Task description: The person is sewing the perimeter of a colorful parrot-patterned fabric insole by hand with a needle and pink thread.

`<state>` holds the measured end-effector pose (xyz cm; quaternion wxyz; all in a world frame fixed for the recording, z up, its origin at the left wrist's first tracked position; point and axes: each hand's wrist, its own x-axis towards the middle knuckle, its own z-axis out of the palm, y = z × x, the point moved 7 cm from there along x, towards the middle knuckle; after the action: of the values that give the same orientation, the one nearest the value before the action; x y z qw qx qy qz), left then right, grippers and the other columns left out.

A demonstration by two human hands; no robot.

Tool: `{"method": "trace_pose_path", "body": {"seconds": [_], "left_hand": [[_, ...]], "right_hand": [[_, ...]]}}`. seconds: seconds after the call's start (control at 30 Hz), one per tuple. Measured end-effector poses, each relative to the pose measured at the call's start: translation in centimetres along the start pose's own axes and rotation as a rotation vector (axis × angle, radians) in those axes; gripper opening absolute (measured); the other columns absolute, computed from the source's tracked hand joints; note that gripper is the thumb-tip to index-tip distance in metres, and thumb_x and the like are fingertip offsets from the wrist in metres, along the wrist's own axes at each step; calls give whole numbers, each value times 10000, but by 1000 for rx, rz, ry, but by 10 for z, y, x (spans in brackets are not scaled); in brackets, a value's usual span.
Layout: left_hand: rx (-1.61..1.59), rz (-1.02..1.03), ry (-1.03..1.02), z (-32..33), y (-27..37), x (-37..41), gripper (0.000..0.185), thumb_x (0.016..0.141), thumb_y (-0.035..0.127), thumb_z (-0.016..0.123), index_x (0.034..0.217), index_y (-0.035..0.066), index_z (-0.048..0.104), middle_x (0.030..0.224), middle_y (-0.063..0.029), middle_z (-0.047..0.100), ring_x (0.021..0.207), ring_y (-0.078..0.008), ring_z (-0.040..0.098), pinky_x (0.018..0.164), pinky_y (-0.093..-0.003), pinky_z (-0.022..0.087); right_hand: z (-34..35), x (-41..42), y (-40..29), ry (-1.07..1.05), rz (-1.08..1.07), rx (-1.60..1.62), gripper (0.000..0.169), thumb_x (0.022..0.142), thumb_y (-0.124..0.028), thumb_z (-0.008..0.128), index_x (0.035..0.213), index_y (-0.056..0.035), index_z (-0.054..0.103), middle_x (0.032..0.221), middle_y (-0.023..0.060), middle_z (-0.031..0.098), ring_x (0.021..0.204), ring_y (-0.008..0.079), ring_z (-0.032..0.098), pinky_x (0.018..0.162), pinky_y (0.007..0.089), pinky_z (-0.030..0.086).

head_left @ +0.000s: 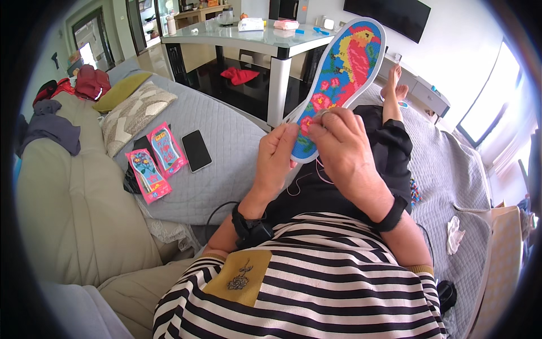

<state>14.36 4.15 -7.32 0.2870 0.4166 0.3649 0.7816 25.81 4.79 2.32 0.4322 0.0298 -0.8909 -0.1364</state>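
An embroidered shoe insole [338,80] with a parrot and flowers on blue stands raised over my lap, its heel end lowest. My left hand [275,156] pinches the heel's left edge between thumb and fingers. My right hand [343,148], a ring on one finger, has its thumb and fingertips closed together at the insole's lower right, against the pink flower; whether a needle is between them I cannot tell. Pink thread [324,173] hangs below the insole over my black trousers [305,199].
Two packaged insoles [149,176] and a smartphone [196,151] lie on the grey quilted cover at the left. Beyond are cushions [137,112] and a glass-topped table [250,36]. A crumpled tissue [455,235] lies at the right. Black straps circle both wrists.
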Motion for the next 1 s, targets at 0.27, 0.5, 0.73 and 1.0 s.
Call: {"method": "trace_pose_path", "body": {"seconds": [0.27,0.5,0.73,1.0], "left_hand": [[-11,-97,-148,12,-16,1,283,969,292,405,910,55,549,690,13,503,475,-31,389,414,-165,296],[-224,-106,118,-49,-35,32,284,927,309,488,875,41,566,634,-9,520,404,-47,366,358,-184,266],[-521,105,632,-263,-13,22,238,932,241,454,775,63,438,576,9,379,442,-80,346,381,-211,265],[-665,226,620,-323,-15,10,235,945,236,446,827,33,468,589,-19,408,449,-97,370,373,-221,279]], "right_hand": [[11,-2,21,-80,126,308,151,733,-35,585,876,10,571,917,116,571,851,278,545,723,330,448],[-20,1,39,75,591,1841,184,964,-204,416,1021,-36,464,593,73,531,535,183,592,405,258,482],[-120,-60,140,508,973,1333,172,927,-164,503,1020,-19,493,578,-60,346,448,9,305,320,137,248],[-139,-78,164,617,978,801,159,953,-183,455,975,-33,504,588,-46,362,488,18,333,417,161,296]]}}
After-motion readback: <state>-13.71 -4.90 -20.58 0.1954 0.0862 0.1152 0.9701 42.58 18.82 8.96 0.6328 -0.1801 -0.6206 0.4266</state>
